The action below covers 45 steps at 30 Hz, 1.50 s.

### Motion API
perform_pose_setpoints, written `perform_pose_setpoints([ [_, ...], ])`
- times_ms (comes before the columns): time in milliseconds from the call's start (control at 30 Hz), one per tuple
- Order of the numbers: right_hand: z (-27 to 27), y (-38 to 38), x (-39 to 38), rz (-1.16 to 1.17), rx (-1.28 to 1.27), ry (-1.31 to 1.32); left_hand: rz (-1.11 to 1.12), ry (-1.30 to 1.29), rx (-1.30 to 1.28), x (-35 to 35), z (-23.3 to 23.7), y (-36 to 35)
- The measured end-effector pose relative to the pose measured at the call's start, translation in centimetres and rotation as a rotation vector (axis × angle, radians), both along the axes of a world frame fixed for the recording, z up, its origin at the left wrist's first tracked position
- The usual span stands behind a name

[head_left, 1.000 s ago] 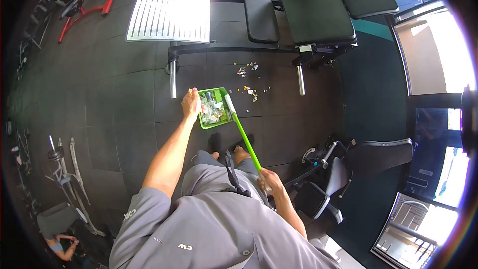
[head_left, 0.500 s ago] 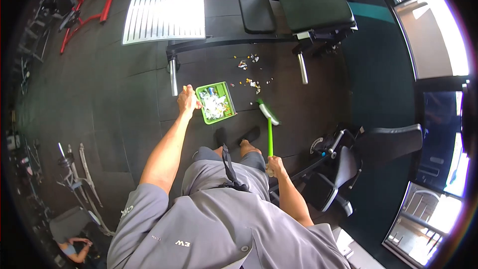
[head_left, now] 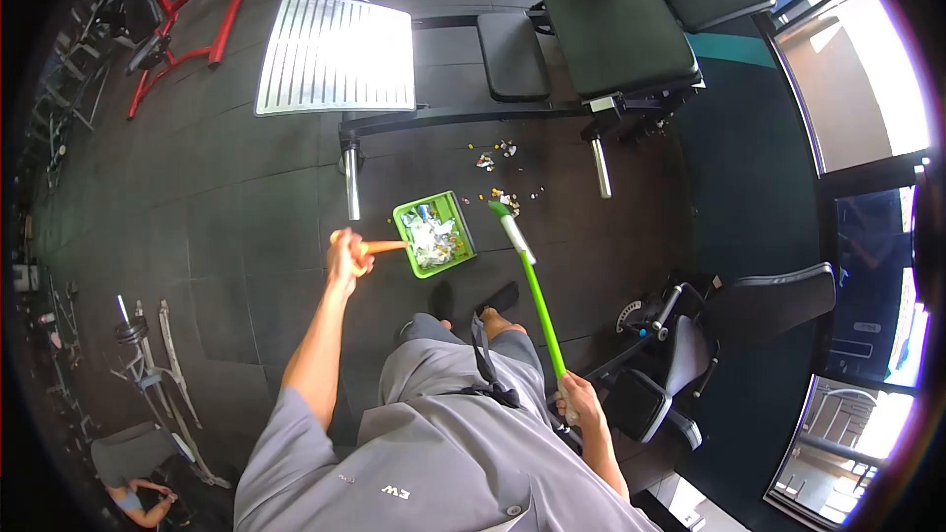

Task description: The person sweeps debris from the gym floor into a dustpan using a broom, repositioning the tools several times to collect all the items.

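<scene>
My left hand is closed around the orange handle of a green dustpan, which rests on the dark floor. Crumpled paper and wrappers lie inside the pan. My right hand grips the upper end of a bright green broom, its stick slanting away from me. The broom's head, white with green bristles, is near the floor to the right of the pan, beside scattered debris. A second patch of litter lies farther off, in front of the machine's frame.
A leg press machine with a ribbed metal plate and a black padded seat spans the far side. A seated machine stands at right, a red frame at upper left. Another person is at lower left.
The broom's head has swung left toward the debris, and my right hand has moved right and back. My left hand has shifted left and back, exposing more of the dustpan's handle.
</scene>
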State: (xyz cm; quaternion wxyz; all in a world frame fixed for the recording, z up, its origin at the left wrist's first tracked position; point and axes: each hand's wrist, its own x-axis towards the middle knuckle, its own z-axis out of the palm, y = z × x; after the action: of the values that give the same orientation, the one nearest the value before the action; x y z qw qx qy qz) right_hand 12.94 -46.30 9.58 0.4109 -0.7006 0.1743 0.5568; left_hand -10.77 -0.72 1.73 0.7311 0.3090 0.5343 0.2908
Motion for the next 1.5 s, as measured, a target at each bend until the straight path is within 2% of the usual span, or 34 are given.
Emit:
perform_pose_setpoints([
  [67,-0.3,-1.2,0.4,-0.030,-0.001,-0.017,0.112,-0.045,-0.044,-5.5,1.9,-2.4],
  [100,0.8,-0.7,0.2,-0.041,-0.037,-0.037,0.140,-0.125,-0.007,-8.7,1.4,-3.7],
  [167,0.2,-0.7,-0.2,-0.086,-0.050,-0.065,0.328,-0.133,-0.021,-11.1,3.8,-7.1],
  [233,-1.7,-0.6,0.1,-0.065,-0.024,-0.078,0.428,-0.261,-0.035,-11.7,1.2,-8.6],
  [267,-2.8,-0.5,0.5,-0.053,-0.010,-0.083,0.504,-0.224,-0.065,-10.7,0.1,-9.1],
  [300,-3.3,-0.2,1.2,-0.075,-0.024,-0.066,0.471,-0.318,-0.131,-10.8,-3.1,-9.2],
  [367,-3.6,1.1,2.5,-0.091,-0.025,-0.034,0.509,-0.375,-0.135,-10.0,-5.6,-9.8],
  [500,-3.4,2.7,3.9,-0.129,0.010,0.030,0.528,-0.318,-0.087,-11.4,-3.8,-13.3],
  [700,-2.0,7.4,2.8,0.120,0.055,-0.065,0.617,-0.276,-0.099,-15.6,1.1,-16.8],
  [833,-1.5,12.2,1.9,0.436,0.047,-0.191,0.696,-0.219,-0.096,-15.9,1.7,-16.8],
  [1000,-4.7,20.2,2.4,0.727,0.107,-0.355,0.759,-0.102,-0.042,-14.2,0.1,-14.6],
  [1133,-12.9,27.1,3.0,1.054,0.137,-0.616,0.779,0.027,-0.084,-12.9,-0.4,-10.7],
  [1200,-15.3,30.1,1.9,1.232,0.038,-0.685,0.763,0.081,-0.101,-12.2,-0.4,-9.0],
  [1300,-17.9,31.0,-1.0,1.375,0.000,-0.738,0.755,0.130,-0.087,-12.6,-1.0,-6.8],
  [1367,-22.7,29.0,-1.8,1.478,-0.042,-0.681,0.765,0.143,-0.092,-13.1,-1.4,-5.5],
  [1400,-19.5,29.0,-1.4,2.303,0.230,-0.782,0.779,0.135,-0.106,-13.3,-1.6,-5.1],
  [1433,-18.6,27.0,-2.2,1.720,0.104,-0.720,0.773,0.135,-0.100,-13.5,-1.5,-4.9],
  [1500,-12.1,24.5,-2.2,1.533,0.102,-0.491,0.766,0.132,-0.089,-13.9,-1.1,-4.7],
])
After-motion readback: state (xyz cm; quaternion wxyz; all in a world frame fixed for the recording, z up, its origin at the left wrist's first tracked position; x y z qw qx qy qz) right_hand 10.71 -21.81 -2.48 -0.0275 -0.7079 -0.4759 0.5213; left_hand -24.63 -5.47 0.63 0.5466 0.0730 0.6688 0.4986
